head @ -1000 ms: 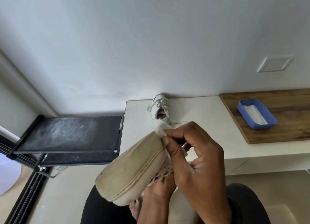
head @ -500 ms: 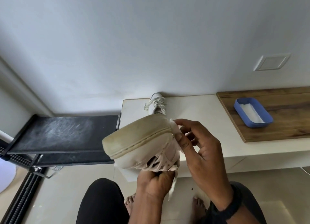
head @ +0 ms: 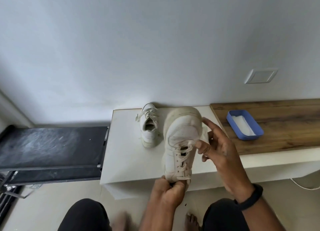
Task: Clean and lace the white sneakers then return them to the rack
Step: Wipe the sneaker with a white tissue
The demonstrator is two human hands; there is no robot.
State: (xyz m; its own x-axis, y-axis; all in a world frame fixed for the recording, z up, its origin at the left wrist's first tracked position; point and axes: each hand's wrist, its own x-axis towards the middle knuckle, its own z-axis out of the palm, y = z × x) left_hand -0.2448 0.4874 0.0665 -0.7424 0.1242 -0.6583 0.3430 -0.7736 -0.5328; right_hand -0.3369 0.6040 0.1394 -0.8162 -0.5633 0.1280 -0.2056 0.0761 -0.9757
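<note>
Sneaker rotated since the earlier frame: sole was facing the camera with the toe off to the left, now the laced upper faces the camera and the toe points away toward the wall. The scuffed white lace-up sneaker (head: 180, 144) is held in the air over the front edge of the white bench top (head: 124, 153), toe end high, heel end low. Left hand (head: 168, 190) is clamped on the heel end from below, fingers curled round it. Right hand (head: 220, 150) sits on the sneaker's right side, thumb by the upper laces, fingers curled round a crumpled white cloth (head: 206, 135) pressed against the sneaker's side near the toe. Hands are apart, one at each end of the sneaker. Black wristband (head: 251, 198) on the right wrist. Second white laced sneaker (head: 149, 127) stands upright on the bench top, just left of the held one, toe toward the wall, not touching it. Blue rectangular plastic tray (head: 232, 116) with something white inside sits on the brown wooden board (head: 285, 120) at the right. Black metal rack shelf (head: 52, 144) sits left of the bench, lower, its surface smeared pale. White wall plate (head: 261, 76) is on the wall above the board. Knees in black trousers and bare feet show at the bottom edge.
</note>
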